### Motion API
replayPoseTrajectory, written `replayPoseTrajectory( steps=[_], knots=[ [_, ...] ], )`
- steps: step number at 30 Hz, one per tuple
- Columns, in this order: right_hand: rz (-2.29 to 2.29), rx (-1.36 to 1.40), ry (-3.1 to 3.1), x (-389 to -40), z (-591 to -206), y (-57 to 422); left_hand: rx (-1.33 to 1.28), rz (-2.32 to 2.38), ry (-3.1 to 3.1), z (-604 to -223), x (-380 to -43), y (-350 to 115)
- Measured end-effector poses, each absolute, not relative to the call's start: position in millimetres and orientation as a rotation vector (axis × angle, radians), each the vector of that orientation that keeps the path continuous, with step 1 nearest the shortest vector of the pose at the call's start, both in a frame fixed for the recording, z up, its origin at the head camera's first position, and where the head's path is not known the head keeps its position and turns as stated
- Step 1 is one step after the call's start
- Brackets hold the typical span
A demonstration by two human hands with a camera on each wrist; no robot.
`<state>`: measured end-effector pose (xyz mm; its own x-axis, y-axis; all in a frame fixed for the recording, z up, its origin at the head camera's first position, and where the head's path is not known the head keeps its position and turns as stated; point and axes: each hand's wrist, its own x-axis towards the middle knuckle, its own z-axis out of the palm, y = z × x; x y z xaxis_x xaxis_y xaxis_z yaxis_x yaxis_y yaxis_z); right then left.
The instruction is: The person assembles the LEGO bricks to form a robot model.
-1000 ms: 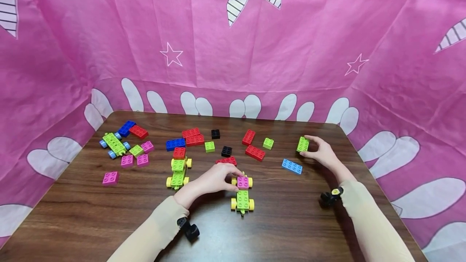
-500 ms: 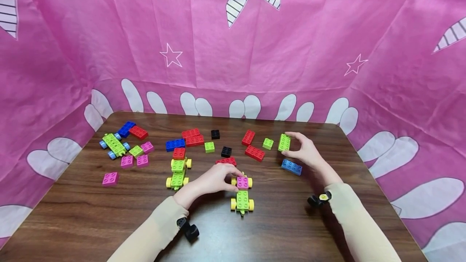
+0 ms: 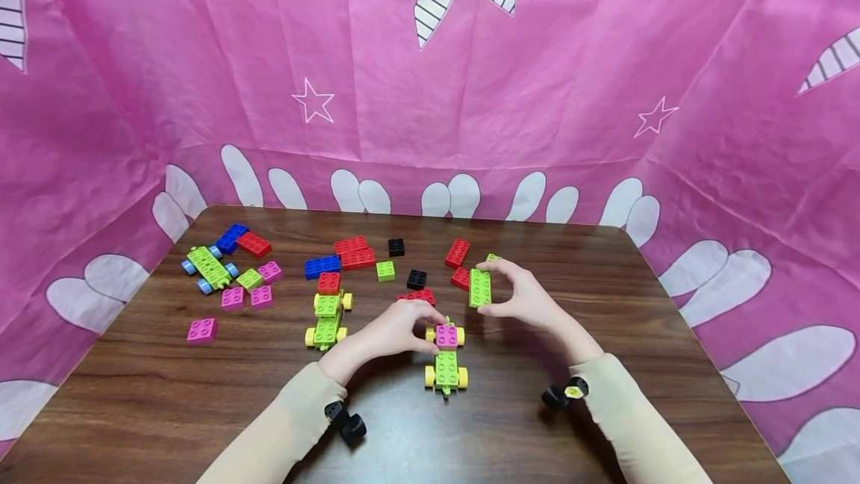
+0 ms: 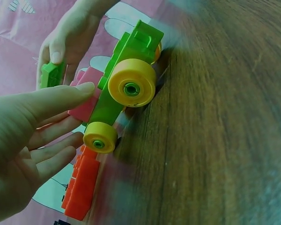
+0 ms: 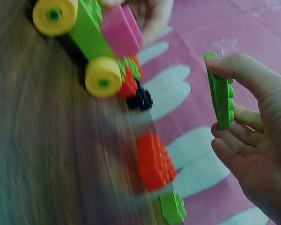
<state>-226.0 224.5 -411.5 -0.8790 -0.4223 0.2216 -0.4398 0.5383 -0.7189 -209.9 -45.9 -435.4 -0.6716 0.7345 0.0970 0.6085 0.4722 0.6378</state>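
Observation:
My left hand point(image 3: 396, 331) pinches a pink building brick point(image 3: 446, 337) between thumb and fingers. That brick sits on the far end of a green car base point(image 3: 446, 370) with yellow wheels, which stands on the table. With thumb and fingertips at its two ends, my right hand point(image 3: 527, 297) holds a long green brick point(image 3: 480, 288), studs up. It hangs above the table, right of and beyond the car, and partly covers a red brick point(image 3: 460, 278). The right wrist view shows this green brick point(image 5: 219, 101) side-on, well clear of the tabletop.
Left of the left hand stands another yellow-wheeled green car point(image 3: 328, 330) with a red brick on top. Farther left lies a green base point(image 3: 210, 267) with blue wheels among several pink bricks point(image 3: 202, 330). Red, blue and black bricks point(image 3: 416, 278) lie along the back. Pink cloth point(image 3: 376, 118) surrounds the table.
My right hand has carried the long green brick leftward from the table's right side toward the car, now covering the light blue brick. The left hand has stayed at the pink brick.

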Motion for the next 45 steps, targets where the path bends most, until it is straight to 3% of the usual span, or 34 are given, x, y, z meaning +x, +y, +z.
replayPoseTrajectory(
  steps=[17,45],
  knots=[
    [1.220,0.996,-2.783,-198.0,-417.2,188.5,1.118,0.996,2.552,-435.5,-210.8,-48.7],
    [1.187,1.118,-2.832,-191.3,-429.4,177.4,1.090,0.836,2.535,-437.4,-204.3,-54.8]
  ],
)
